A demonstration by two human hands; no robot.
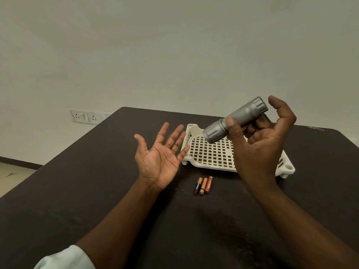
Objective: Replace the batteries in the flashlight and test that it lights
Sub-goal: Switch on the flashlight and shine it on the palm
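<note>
Aloft, the flashlight [236, 119] is gripped by right-hand fingers [234, 129]; left hand [161, 158] is spread empty. Its cap should be twisted steadily.

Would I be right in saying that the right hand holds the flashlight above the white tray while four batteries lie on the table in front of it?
Not quite: the head view shows three batteries, not four. The right hand does hold the flashlight above the white tray.

Plain indoor room, bare pale wall [174, 45], wall sockets [85, 116], dark table [77, 191], skirting along floor [11, 171]
</note>
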